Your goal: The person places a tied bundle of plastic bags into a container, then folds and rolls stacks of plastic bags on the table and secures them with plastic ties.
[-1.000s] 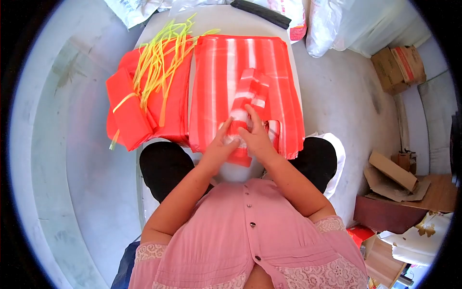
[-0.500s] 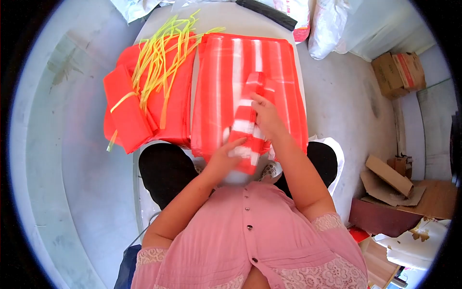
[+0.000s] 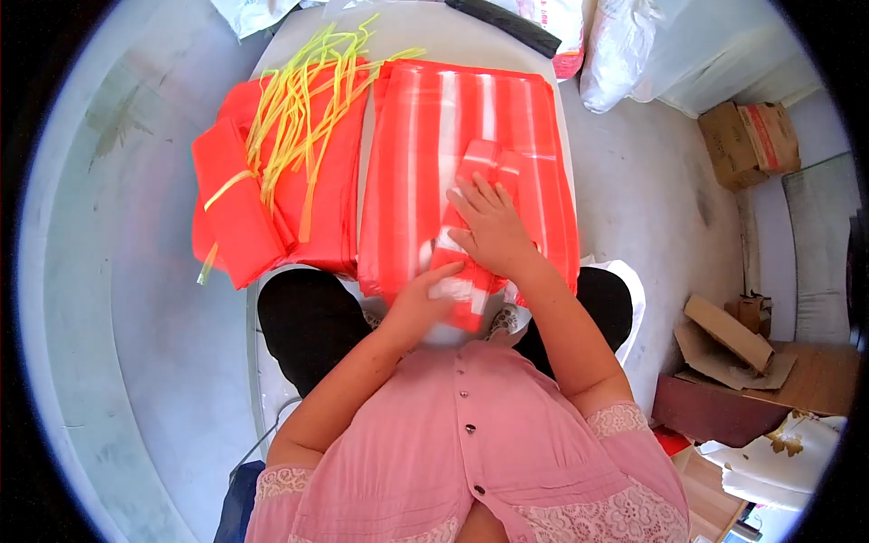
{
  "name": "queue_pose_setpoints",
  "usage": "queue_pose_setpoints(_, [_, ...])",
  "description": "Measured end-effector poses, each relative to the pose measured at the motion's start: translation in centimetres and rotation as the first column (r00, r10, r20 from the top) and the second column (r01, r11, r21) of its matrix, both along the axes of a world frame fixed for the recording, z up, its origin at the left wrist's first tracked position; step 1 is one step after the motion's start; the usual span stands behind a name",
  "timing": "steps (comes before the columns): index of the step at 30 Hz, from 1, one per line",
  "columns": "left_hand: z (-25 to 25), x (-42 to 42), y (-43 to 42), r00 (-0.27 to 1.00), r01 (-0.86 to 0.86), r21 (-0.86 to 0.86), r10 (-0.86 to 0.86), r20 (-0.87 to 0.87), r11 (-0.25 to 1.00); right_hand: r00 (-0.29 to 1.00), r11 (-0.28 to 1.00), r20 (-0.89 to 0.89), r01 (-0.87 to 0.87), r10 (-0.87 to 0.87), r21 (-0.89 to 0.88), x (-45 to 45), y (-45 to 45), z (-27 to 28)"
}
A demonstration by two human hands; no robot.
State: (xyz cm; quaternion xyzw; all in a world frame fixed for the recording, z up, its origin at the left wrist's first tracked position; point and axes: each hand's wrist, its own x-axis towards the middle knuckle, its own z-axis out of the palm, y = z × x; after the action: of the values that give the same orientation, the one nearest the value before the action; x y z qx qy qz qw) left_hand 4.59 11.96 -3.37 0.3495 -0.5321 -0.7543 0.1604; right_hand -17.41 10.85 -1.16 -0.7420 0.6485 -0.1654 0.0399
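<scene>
- Striped bundle point(image 3: 475, 288), red and white, right in the middle of the action: we had it lying aslant on top of the striped stack point(image 3: 412, 163), its near end poking out past the stack's front edge, towards us!
- Over it came our right hand point(image 3: 491, 231), laid flat across the middle of the bundle, fingers spread and straight, palm down, nothing pinched between them.
- Down at the near end was our left hand point(image 3: 421, 303), blurred, its fingers reaching to the bundle's left side; whether they gripped or merely touched, we could not tell.
- Beneath all this, we had the striped stack spread broad and flat on the pale worktop point(image 3: 398, 45), its stripes running away from us.
- Just to the left, what a splash of colour: we had a plain red stack point(image 3: 330, 213), with loose yellow strips point(image 3: 299, 109) strewn in a tangle over its far part.
- On that stack's left side sat a red bundle point(image 3: 244, 217), tilted, with a yellow tie point(image 3: 226, 188) round its middle.
- At the far edge, well apart from our hands, we had a black roll point(image 3: 507, 27) lying at a slant, near a white bag point(image 3: 620, 54).
</scene>
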Motion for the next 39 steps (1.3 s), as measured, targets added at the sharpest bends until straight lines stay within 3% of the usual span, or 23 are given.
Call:
queue_pose_setpoints(4, [-0.4, 0.4, -0.1, 0.999, 0.030, -0.001, -0.029, 0.042, 1.000, 0.986, 0.981, -0.046, 0.165, -0.161, 0.101, -1.4, -1.4, -1.3])
queue_pose_setpoints(7, [0.9, 0.3, 0.0, 0.998, 0.020, -0.012, -0.019, 0.053, 1.000, 0.905, 0.936, 0.238, 0.344, -0.352, 0.078, -2.1, -1.6, -0.7])
queue_pose_setpoints(10, [0.5, 0.1, 0.7, 0.998, -0.048, 0.019, 0.049, -0.040, 0.999, 0.827, 0.920, 0.440, 0.393, -0.351, -0.005, -1.5, 1.6, 2.0])
queue_pose_setpoints(13, [0.8, -0.6, 1.3, 0.993, -0.044, 0.154, 0.061, -0.105, 0.987, 0.478, 0.924, 0.830, 0.364, -0.289, 0.112, -0.6, 4.9, 0.2])
queue_pose_setpoints(16, [-0.1, -1.5, 2.3, 0.997, -0.043, 0.037, 0.045, -0.061, 0.998, 0.414, 0.904, 0.836, 0.376, -0.360, 0.203, 0.0, 6.4, -1.0])
queue_pose_setpoints(19, [-0.7, -1.9, 3.0, 0.997, 0.004, 0.031, -0.001, -0.082, 1.000, 0.485, 0.881, 0.784, 0.445, -0.388, 0.162, 0.3, 6.2, -2.2])
queue_pose_setpoints(22, [0.2, -1.4, 3.0, 0.991, 0.127, 0.080, -0.123, -0.052, 0.989, 0.488, 0.880, 0.773, 0.437, -0.405, 0.185, 0.6, 6.2, -2.4])
queue_pose_setpoints(25, [1.8, -0.2, 1.7, 0.937, 0.336, -0.057, -0.327, 0.124, 0.940, 0.491, 0.867, 0.763, 0.466, -0.420, 0.178, 0.2, 6.1, -3.9])
queue_pose_setpoints(28, [3.1, 2.2, -2.0, 0.959, 0.261, -0.218, -0.227, 0.167, 0.940, 0.455, 0.877, 0.793, 0.438, -0.405, 0.197, 0.0, 6.2, -3.6])
queue_pose_setpoints(29, [4.8, 2.7, -3.2, 0.951, 0.091, -0.175, -0.033, 0.307, 0.980, 0.459, 0.878, 0.789, 0.436, -0.408, 0.201, 0.1, 6.3, -3.5])
queue_pose_setpoints(30, [4.0, 3.6, -4.9, 0.899, 0.068, -0.605, 0.214, 0.382, 0.793, 0.464, 0.876, 0.784, 0.437, -0.413, 0.203, 0.1, 6.5, -3.4])
queue_pose_setpoints(31, [1.8, 4.7, -6.9, 0.848, 0.037, -0.829, 0.421, 0.321, 0.558, 0.468, 0.874, 0.778, 0.441, -0.419, 0.205, 0.2, 6.6, -3.2])
queue_pose_setpoints(33, [2.0, 6.1, -9.1, 0.629, 0.183, -0.877, 0.633, 0.452, 0.444, 0.426, 0.875, 0.801, 0.422, -0.422, 0.237, 0.4, 6.6, -2.7])
queue_pose_setpoints(36, [-1.8, 8.6, -12.4, 0.581, 0.203, -0.857, 0.646, 0.495, 0.474, 0.343, 0.884, 0.851, 0.390, -0.398, 0.257, 0.5, 6.8, -1.5])
queue_pose_setpoints(39, [-2.2, 9.1, -12.9, 0.589, 0.122, -0.821, 0.625, 0.512, 0.558, 0.199, 0.896, 0.915, 0.356, -0.350, 0.265, 0.2, 6.9, -1.0])
